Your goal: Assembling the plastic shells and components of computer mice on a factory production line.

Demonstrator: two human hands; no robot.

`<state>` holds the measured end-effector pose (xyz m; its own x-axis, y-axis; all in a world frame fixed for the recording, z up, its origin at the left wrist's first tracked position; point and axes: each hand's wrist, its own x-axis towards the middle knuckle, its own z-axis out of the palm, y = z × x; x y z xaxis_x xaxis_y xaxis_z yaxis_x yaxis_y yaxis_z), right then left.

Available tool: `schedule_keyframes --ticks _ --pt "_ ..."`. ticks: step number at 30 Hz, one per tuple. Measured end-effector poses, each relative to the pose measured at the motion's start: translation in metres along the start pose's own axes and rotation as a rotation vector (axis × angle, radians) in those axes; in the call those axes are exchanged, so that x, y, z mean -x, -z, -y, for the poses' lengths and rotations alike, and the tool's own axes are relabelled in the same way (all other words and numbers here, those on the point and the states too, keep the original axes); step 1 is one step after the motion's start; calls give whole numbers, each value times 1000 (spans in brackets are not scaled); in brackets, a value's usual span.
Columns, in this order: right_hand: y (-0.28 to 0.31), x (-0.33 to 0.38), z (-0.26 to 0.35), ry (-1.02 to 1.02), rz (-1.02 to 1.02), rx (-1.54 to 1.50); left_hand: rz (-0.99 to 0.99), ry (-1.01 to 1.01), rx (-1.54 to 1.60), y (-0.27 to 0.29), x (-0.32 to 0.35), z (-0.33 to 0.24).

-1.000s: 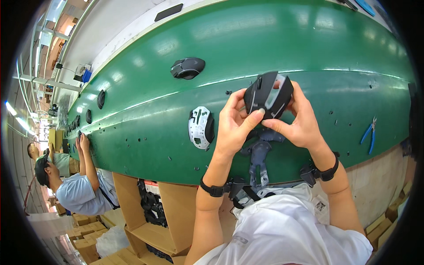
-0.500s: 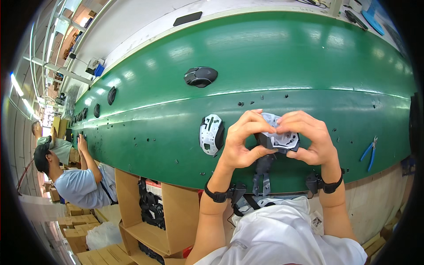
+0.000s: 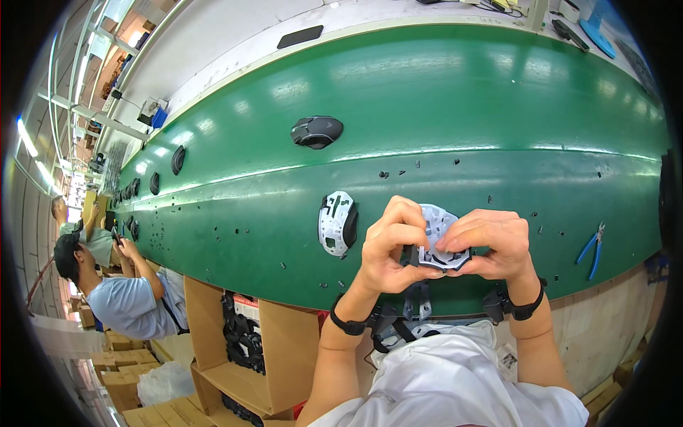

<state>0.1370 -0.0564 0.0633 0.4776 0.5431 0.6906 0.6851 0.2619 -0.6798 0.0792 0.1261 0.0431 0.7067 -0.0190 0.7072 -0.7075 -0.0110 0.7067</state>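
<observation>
Mouse shell (image 3: 440,238) lowered from raised position a second ago, pale underside now facing up. Left hand (image 3: 388,245) and right hand (image 3: 491,245) both closed on it, above near edge of green table (image 3: 455,107). Second upturned mouse (image 3: 336,223) just left; blue pliers (image 3: 592,245) well right.
</observation>
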Motion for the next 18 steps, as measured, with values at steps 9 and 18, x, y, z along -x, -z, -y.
schedule_keyframes --ticks 9,18 --pt "-11 3 3 123 -88 -16 -88 -122 -269 -5 7 -14" --pt "-7 -2 22 229 41 87 -7 -264 -564 5 8 -42"
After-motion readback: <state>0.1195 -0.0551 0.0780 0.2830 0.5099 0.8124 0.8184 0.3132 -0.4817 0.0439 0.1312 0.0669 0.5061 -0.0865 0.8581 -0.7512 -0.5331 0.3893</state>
